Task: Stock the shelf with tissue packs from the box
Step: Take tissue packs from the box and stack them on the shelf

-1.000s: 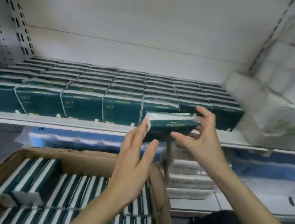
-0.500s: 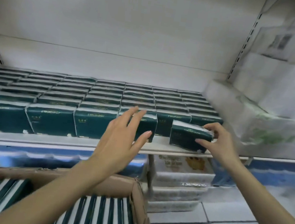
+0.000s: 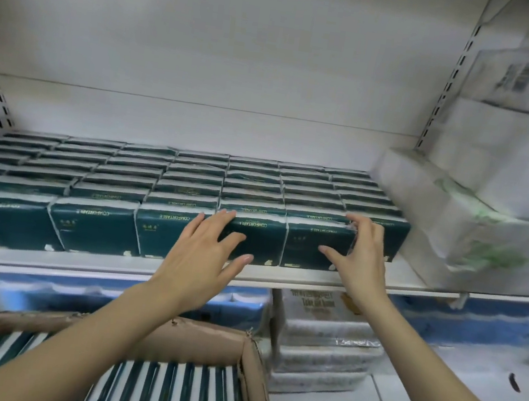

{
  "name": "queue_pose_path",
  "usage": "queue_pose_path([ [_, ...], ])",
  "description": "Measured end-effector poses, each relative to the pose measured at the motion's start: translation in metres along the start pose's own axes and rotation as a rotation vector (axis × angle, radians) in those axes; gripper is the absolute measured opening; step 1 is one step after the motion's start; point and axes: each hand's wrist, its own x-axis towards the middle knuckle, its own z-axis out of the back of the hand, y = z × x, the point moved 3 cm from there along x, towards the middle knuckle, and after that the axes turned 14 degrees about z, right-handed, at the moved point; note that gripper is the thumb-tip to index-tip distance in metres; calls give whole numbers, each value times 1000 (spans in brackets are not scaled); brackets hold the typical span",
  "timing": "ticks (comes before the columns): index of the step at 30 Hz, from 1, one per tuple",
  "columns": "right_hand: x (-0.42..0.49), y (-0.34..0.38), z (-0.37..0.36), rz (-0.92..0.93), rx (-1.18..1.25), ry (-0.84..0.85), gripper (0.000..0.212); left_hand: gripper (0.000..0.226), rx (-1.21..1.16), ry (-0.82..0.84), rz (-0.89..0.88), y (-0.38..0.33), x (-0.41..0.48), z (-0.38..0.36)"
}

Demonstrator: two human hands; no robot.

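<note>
Gripping front-row tissue pack [image 3: 314,245] at right end: right hand [image 3: 362,265]; left hand [image 3: 201,256] flat, fingers straight, touching neighbouring pack [image 3: 264,239].

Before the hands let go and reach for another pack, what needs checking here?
1. End pack standing on the shelf: ok.
2. Its front level with the neighbouring pack: ok.
3. Right hand free: not ok, fingers grip the end pack.
4. Left hand empty: ok, lies flat on the neighbouring pack.
5. Box holds more packs: ok.
6. Front-row room right of the end pack: cannot tell, hand hides it.
</note>
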Motion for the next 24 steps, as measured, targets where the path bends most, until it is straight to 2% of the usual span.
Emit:
queue_pose_path([
  [12,-7,10,16,70,-158,-21,70,74,-47,-14,-19,6,-1,0],
  [24,-18,87,-13,276,-118,82,63,49,-105,-57,3,60,-47,16],
])
